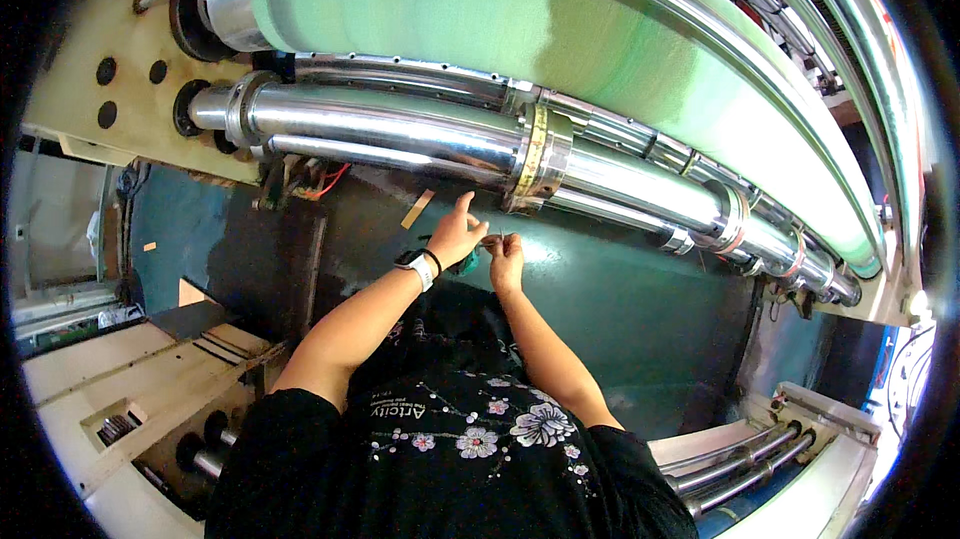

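My left hand (458, 233) is in front of the metal shaft, its index finger stretched out toward it while the other fingers curl inward. A white watch (416, 266) and a dark band are on that wrist. Close beside it, my right hand (506, 261) pinches thumb and fingers together on something small that I cannot make out. A small green thing (468, 261) shows just below my left hand; its kind is unclear. Nearest to both hands on the shaft (390, 124) is a metal collar (548, 164) with a yellow measuring scale around it.
A large pale green roller (420, 9) spans the machine behind the shaft. The cream side frame (110, 129) stands at left. Below lies a dark green floor (620, 319) with a tan strip (418, 209) on it. More rollers (745, 464) sit at lower right, near my body.
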Demonstrator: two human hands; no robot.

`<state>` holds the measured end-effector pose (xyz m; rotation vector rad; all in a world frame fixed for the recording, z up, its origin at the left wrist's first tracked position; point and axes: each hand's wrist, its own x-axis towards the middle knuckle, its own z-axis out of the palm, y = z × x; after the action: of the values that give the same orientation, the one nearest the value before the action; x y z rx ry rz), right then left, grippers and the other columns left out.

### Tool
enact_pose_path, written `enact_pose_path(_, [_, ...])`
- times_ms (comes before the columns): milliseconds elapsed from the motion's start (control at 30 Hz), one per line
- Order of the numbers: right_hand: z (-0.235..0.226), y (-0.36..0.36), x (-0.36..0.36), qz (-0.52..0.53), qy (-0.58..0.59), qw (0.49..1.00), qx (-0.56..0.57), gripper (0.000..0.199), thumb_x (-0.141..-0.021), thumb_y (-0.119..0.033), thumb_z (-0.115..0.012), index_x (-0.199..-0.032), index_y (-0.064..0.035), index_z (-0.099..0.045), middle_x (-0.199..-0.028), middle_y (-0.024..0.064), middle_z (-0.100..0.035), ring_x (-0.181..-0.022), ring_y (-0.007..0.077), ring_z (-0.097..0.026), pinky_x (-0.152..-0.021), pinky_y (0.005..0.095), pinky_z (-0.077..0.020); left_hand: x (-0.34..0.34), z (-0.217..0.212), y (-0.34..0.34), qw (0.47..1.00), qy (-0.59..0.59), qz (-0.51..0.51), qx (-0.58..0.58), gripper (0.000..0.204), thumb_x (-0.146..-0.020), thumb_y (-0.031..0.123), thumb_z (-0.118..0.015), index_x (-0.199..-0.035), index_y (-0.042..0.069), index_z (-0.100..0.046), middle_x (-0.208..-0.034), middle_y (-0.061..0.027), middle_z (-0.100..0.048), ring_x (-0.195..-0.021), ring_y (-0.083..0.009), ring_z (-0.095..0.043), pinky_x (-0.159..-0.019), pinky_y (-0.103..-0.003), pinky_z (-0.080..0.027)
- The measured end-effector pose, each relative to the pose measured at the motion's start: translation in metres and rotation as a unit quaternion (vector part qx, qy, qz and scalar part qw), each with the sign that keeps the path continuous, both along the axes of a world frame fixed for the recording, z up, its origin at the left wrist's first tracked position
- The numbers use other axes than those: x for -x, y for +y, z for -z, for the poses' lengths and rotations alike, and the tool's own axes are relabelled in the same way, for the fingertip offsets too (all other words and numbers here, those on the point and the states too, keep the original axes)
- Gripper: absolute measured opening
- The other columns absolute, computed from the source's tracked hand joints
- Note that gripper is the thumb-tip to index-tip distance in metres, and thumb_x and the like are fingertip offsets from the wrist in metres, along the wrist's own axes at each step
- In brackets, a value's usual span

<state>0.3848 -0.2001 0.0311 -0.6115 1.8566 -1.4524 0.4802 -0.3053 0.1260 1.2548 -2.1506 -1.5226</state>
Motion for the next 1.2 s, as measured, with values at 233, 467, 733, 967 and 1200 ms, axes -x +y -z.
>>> enact_pose_path(233, [-0.13, 0.002, 0.01, -0.27, -0.17, 0.948, -0.022, 0.01, -0.085, -0.007, -0.045, -0.094, -0.0053, -0.048, -0.062, -0.0037, -0.039, -0.05, 0.0059, -0.035, -0.042, 0.0216, -0.028, -0.014, -0.023, 0.016, 0.987, 0.032, 0.128, -0.089, 0.098, -0.071, 0.04, -0.068, -0.136, 0.007, -0.003, -0.095, -0.0174, -0.057, -0.092, -0.0275, -0.056, -0.081, -0.033, -0.043])
enact_pose_path(467, [-0.149, 0.038, 0.03, -0.321, -0.244, 0.911, -0.084, 0.012, -0.083, -0.018, -0.053, -0.09, -0.008, -0.053, -0.061, -0.0062, -0.039, -0.05, 0.0032, -0.033, -0.043, 0.0187, -0.0252, 0.004, -0.04, 0.03, 0.936, 0.027, 0.252, -0.243, 0.1, -0.071, 0.023, -0.072, -0.137, 0.006, 0.001, -0.091, -0.01, -0.055, -0.086, -0.0134, -0.05, -0.076, -0.027, -0.042])
enact_pose_path(733, [-0.157, 0.105, 0.156, -0.027, -0.181, 0.983, 0.005, 0.01, -0.07, -0.007, -0.052, -0.079, -0.0071, -0.055, -0.058, -0.0043, -0.044, -0.046, 0.0053, -0.035, -0.041, 0.0204, -0.0293, 0.011, -0.066, -0.024, 0.896, -0.043, 0.371, -0.24, 0.028, -0.079, 0.02, -0.062, -0.099, 0.002, -0.053, -0.085, -0.0083, -0.061, -0.079, -0.0135, -0.057, -0.073, -0.026, -0.044])
enact_pose_path(967, [-0.125, 0.193, 0.333, 0.189, -0.138, 0.968, 0.086, 0.003, -0.078, -0.01, -0.052, -0.078, -0.0075, -0.052, -0.057, -0.0035, -0.039, -0.047, 0.0051, -0.035, -0.038, 0.0195, -0.0258, 0.004, -0.081, -0.077, 0.919, -0.056, 0.341, -0.189, 0.013, -0.083, 0.014, -0.053, -0.077, 0.003, -0.053, -0.069, -0.0033, -0.058, -0.067, -0.0101, -0.054, -0.064, -0.024, -0.042])
enact_pose_path(1200, [-0.085, 0.171, 0.363, 0.293, -0.054, 0.954, 0.034, 0.015, -0.081, -0.016, -0.057, -0.07, -0.0123, -0.047, -0.059, -0.0042, -0.04, -0.048, 0.0051, -0.037, -0.038, 0.0189, -0.0253, 0.03, -0.057, -0.063, 0.948, -0.085, 0.306, -0.017, 0.02, -0.086, 0.018, -0.049, -0.075, 0.002, -0.053, -0.067, -0.0031, -0.057, -0.066, -0.0117, -0.052, -0.067, -0.027, -0.041])
